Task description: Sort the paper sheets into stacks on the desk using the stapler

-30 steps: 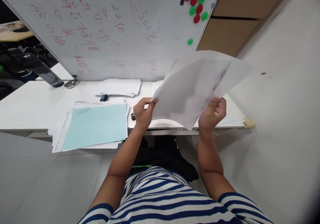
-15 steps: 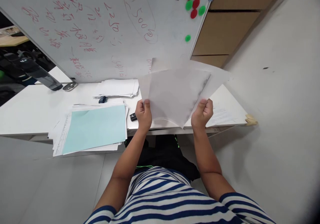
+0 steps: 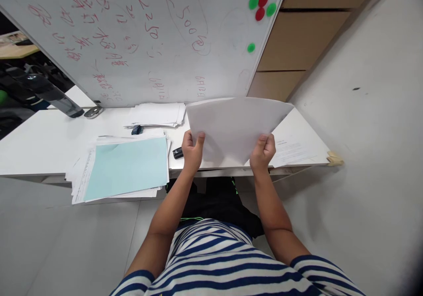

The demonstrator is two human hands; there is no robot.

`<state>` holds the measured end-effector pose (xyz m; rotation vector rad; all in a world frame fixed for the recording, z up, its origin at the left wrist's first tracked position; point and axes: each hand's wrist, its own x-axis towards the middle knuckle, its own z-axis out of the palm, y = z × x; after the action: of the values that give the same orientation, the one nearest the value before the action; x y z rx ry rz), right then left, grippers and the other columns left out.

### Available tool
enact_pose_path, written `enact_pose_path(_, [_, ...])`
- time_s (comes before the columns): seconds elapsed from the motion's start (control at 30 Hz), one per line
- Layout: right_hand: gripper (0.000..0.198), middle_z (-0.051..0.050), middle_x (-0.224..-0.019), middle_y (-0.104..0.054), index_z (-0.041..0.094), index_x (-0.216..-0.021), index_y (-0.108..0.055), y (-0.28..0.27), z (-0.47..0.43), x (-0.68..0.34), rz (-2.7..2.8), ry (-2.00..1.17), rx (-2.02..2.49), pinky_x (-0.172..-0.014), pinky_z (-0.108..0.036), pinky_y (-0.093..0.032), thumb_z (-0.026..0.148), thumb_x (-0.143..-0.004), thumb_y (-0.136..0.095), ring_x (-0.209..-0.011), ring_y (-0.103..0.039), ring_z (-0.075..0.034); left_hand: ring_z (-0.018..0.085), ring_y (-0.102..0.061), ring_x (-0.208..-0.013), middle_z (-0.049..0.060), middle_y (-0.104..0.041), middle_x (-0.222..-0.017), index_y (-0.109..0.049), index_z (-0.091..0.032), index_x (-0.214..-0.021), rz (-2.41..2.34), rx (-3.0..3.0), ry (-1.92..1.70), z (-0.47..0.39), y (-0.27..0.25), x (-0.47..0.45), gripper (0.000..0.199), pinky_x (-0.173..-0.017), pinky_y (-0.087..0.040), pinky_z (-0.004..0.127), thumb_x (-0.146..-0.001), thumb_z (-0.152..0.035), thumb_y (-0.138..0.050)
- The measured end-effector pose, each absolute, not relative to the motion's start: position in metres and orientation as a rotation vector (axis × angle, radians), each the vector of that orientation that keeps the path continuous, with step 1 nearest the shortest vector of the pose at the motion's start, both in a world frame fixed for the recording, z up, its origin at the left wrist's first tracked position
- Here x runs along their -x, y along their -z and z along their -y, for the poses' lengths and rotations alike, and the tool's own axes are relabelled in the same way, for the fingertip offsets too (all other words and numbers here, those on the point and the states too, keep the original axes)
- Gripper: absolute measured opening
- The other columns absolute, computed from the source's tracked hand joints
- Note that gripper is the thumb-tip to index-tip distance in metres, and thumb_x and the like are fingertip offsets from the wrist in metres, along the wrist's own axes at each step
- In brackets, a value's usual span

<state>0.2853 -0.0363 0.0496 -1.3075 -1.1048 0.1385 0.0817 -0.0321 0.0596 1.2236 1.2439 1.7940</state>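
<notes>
Several sheets of white paper [image 3: 231,128] are held up above the desk's front edge, their top edge bowed. My left hand [image 3: 193,150] pinches the left side of the sheets, thumb on the near face. On the other side, my right hand [image 3: 262,152] grips the lower right part the same way. Printed sheets [image 3: 292,150] lie flat on the desk, just right of my right hand. A small black object [image 3: 177,153] sits beside my left hand, partly hidden by it. To the left is a pile of papers topped by a light blue sheet [image 3: 127,168].
A whiteboard [image 3: 218,66] with red writing and round magnets stands behind the white desk [image 3: 39,146]. Toward the back lie a paper stack [image 3: 157,114], a dark clip-like object [image 3: 136,130], a computer mouse [image 3: 93,112] and a dark bottle [image 3: 54,95]. Cardboard boxes [image 3: 300,40] rise at right.
The sheets were fanned and blurred, with edges spread apart; now they sit closer together, more evenly, and a little lower. My right hand has shifted slightly left.
</notes>
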Motion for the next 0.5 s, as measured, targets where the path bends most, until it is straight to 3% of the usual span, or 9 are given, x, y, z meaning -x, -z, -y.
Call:
enact_pose_path(0.1, [0.043,0.001,-0.067,-0.053,0.021,-0.082,-0.054,-0.04,0.036,-0.283,1.106,-0.229,1.277,-0.065,-0.03,-0.047,0.062,-0.091,-0.044,-0.068,-0.056,-0.017,0.014,-0.06,-0.082,0.003,-0.063,-0.089,-0.059,-0.021,-0.094,-1.235,-1.206,-1.761,0.033,-0.058,-0.08,0.04,-0.074,-0.049,0.026,-0.08,-0.057,-0.067])
enact_pose_path(0.2, [0.044,-0.007,-0.087,-0.068,0.018,-0.099,-0.062,-0.032,0.037,-0.278,1.085,-0.333,1.23,-0.08,-0.034,-0.052,0.059,-0.088,-0.052,-0.089,-0.065,-0.021,0.014,-0.062,-0.082,0.003,-0.065,-0.091,-0.06,-0.02,-0.095,-1.2,-1.175,-1.72,0.032,-0.053,-0.078,0.041,-0.074,-0.05,0.026,-0.078,-0.055,-0.07])
enact_pose_path(0.3, [0.042,-0.01,-0.097,-0.072,0.017,-0.103,-0.067,-0.028,0.039,-0.274,1.077,-0.419,1.22,-0.086,-0.036,-0.052,0.054,-0.085,-0.06,-0.098,-0.066,-0.023,0.015,-0.064,-0.083,0.004,-0.068,-0.093,-0.063,-0.02,-0.097,-1.157,-1.131,-1.642,0.034,-0.051,-0.075,0.041,-0.073,-0.051,0.027,-0.075,-0.053,-0.073])
enact_pose_path(0.5, [0.038,-0.008,-0.09,-0.075,0.017,-0.098,-0.072,-0.03,0.044,-0.274,1.115,-0.433,1.222,-0.087,-0.037,-0.053,0.05,-0.086,-0.061,-0.096,-0.068,-0.024,0.014,-0.06,-0.072,0.001,-0.067,-0.076,-0.07,-0.019,-0.083,-1.282,-1.271,-1.617,0.04,-0.055,-0.073,0.032,-0.064,-0.046,0.025,-0.076,-0.05,-0.073])
